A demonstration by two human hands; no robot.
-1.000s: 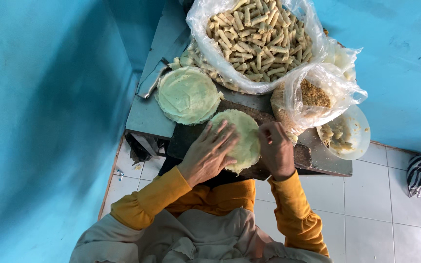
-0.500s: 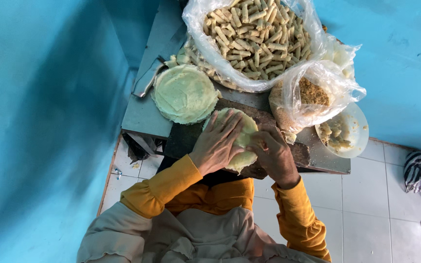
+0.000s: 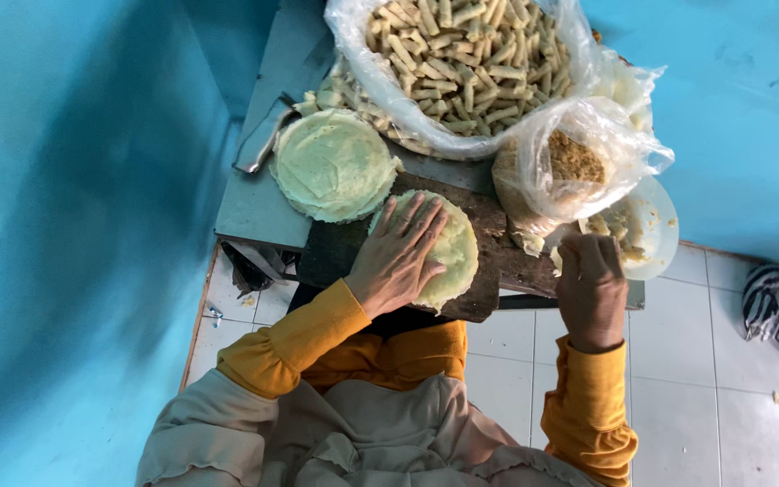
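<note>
Since half a second ago, the right hand (image 3: 592, 289) has left the round wrapper (image 3: 439, 248) and has moved to the right, toward the white bowl (image 3: 655, 236), while the left hand (image 3: 398, 257) is staying on the wrapper.

Nearest to the camera, the person's grey garment and yellow sleeves (image 3: 286, 347) are filling the bottom of the view, above a white tiled floor (image 3: 714, 361).

The left hand is lying flat on the pale wrapper with its fingers spread and straight; it is pressing down and is not gripping anything. The wrapper is lying on a dark wooden board (image 3: 489, 271), at the near edge of the grey table (image 3: 254, 203).

The right hand is reaching to the near rim of the white bowl. Its fingers are curled downward and its back is turned to the camera, so it is not possible to tell if they are holding something. The bowl is holding a pale filling.

Just beyond the board, to the left, a stack of round wrappers (image 3: 331, 162) is resting on the table. Beside the bowl, a clear plastic bag with brownish crumbs (image 3: 570, 162) is standing open. Farthest away, a big plastic bag full of finished rolls (image 3: 462, 54) is taking the back of the table. A striped cloth (image 3: 768, 302) is lying on the floor at the right, and blue walls (image 3: 74, 180) are standing on both sides.
</note>
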